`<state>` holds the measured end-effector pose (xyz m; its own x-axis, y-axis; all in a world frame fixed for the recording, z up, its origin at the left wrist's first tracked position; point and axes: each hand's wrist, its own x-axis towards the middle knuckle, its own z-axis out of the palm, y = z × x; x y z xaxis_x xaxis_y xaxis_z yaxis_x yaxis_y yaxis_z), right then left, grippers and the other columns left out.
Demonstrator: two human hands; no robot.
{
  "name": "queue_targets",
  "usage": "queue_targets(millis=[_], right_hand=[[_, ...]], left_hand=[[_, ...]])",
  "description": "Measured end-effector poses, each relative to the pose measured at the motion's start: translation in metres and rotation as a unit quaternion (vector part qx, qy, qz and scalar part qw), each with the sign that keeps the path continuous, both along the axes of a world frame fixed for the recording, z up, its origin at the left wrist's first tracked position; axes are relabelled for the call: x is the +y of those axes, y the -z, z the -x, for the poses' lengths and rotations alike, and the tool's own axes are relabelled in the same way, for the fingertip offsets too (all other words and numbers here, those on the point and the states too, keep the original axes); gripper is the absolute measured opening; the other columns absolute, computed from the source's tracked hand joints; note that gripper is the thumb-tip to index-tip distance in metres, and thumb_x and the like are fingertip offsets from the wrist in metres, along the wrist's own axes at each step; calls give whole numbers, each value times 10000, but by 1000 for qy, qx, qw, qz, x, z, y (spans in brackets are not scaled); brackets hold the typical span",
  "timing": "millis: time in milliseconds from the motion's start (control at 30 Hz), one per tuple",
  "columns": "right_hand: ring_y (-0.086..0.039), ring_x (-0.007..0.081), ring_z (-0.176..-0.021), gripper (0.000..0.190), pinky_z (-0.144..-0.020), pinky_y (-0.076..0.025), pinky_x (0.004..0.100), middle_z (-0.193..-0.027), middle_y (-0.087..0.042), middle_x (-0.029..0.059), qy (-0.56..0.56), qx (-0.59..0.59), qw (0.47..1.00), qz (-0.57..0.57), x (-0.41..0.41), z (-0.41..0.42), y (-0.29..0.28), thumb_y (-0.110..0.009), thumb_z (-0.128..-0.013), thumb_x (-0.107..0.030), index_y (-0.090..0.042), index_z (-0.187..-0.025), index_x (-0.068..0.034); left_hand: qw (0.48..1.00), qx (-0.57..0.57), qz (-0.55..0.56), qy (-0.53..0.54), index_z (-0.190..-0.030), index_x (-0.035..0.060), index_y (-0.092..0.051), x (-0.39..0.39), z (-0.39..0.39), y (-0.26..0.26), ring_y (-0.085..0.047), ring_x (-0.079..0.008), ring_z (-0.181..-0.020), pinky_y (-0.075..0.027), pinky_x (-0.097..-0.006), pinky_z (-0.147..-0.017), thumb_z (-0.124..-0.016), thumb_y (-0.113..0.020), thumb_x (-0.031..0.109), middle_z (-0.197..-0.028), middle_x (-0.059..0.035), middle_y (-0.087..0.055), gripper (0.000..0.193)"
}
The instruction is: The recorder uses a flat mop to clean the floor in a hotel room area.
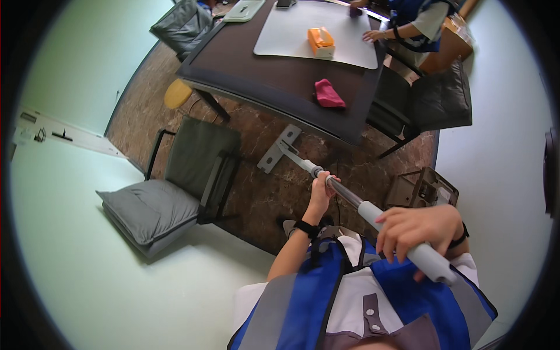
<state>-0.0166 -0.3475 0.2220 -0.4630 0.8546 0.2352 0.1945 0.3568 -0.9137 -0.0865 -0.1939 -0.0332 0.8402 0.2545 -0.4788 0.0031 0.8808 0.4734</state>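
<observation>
A flat mop with a pale grey handle [372, 214] and a metal shaft runs diagonally across the view. My left hand [323, 190] is closed around its lower shaft, near the joint. Higher up, my right hand [418, 227] grips the thick grey upper part of the handle. The flat mop head [279, 148] lies on the brown marbled floor beside the near edge of a dark table [271, 74]. On that table, near its close right corner, is a crumpled pink cloth [329, 94].
Beyond the pink cloth, an orange tissue box [321, 43] sits on a white mat [288, 30]. Another person [415, 26] stands at the table's far right. A grey chair [205, 157] is at left, a dark chair [442, 96] at right. A brown plastic container [424, 190] stands by the right wall.
</observation>
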Motion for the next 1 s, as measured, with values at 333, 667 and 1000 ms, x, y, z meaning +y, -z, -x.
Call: queue_targets(millis=[333,667,1000], right_hand=[[-469,275,-916,356,-867,-276,419,-856,-512,95,294,-17,955,-22,-74,34,38,-589,-668,-365,-487,-773,-41],[-448,238,-497,226,-536,-402,317,-527,-414,69,290,100,940,-153,-47,34,104,-310,-708,-80,-336,-485,-54],[-448,259,-565,224,-619,-391,346,-541,-414,74,344,110,919,-157,59,-4,171,-322,-726,-78,-359,-507,-45]], left_hand=[[992,24,-27,-120,-719,53,-426,0,-50,76,-482,-134,-571,-426,-275,-531,-729,-478,181,-629,-30,-460,139],[994,64,-85,-37,-670,30,-436,22,-63,92,-481,-153,-472,-406,-266,-446,-724,-455,128,-561,-45,-443,113],[998,40,4,-58,-794,61,-363,111,-98,95,-489,-140,-551,-428,-240,-493,-697,-554,103,-673,-45,-460,218]])
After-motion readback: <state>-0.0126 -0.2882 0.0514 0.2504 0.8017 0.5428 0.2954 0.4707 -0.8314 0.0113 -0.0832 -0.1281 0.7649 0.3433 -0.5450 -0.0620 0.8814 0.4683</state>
